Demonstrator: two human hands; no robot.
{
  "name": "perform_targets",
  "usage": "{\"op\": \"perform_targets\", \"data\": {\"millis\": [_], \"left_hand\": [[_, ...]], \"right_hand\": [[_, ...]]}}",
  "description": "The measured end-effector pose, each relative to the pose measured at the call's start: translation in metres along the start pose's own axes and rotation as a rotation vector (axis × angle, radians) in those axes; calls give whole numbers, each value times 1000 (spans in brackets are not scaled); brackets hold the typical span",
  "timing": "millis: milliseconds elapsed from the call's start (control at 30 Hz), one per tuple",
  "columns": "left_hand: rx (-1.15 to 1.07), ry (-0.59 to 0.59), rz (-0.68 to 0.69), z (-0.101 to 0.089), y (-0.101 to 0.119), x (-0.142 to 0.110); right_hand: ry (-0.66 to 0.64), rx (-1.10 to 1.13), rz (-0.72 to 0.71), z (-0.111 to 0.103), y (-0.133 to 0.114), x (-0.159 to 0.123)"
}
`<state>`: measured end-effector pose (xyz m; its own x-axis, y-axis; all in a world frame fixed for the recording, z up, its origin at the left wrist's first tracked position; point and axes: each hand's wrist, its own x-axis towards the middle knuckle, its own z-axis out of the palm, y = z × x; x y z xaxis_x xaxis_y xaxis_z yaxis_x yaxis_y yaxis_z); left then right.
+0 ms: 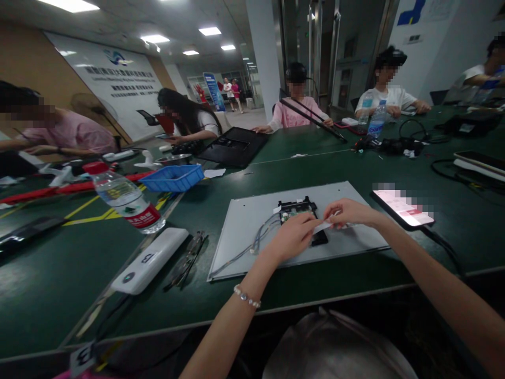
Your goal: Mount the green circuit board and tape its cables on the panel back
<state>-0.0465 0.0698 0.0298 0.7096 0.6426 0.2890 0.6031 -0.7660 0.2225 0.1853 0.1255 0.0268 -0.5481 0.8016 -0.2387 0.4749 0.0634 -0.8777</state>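
A flat grey panel [240, 226] lies on the table before me, bearing a black bracket [320, 238] with a green circuit board [290, 215]. Over the board, my left hand [294, 237] has its fingers drawn together at one end of a small whitish strip [321, 227]. My right hand [347, 212] pinches the same strip from the other side; whether it is tape or paper I cannot tell. Thin grey wires [258, 237] run from the board to the panel's left front corner. The hands cover part of the bracket and board.
Left of the panel lie folded glasses [187, 260], a white power bank [152, 260], a tilted water bottle [126, 197] and a blue tray [173, 178]. A lit phone [404, 208] with a cable is at the right. Several people sit around the green table [272, 171].
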Motion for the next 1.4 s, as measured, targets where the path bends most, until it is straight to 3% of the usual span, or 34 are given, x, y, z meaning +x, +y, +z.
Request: {"op": "perform_targets", "data": {"millis": [100,233,433,667,967,1400], "left_hand": [[12,-85,45,3,3,2],[31,-109,51,4,2,2],[61,-123,54,3,2,3],[107,-80,32,9,2,3],[112,-64,34,5,3,2],[174,-61,37,6,3,2]], "right_hand": [[-23,-5,-17,2,0,0],[-21,-69,-22,0,4,2],[176,-181,-122,-5,4,5],[-69,-83,-96,4,0,1],[21,-234,-89,-5,5,1],[-45,-247,-136,-1,-2,-2]]}}
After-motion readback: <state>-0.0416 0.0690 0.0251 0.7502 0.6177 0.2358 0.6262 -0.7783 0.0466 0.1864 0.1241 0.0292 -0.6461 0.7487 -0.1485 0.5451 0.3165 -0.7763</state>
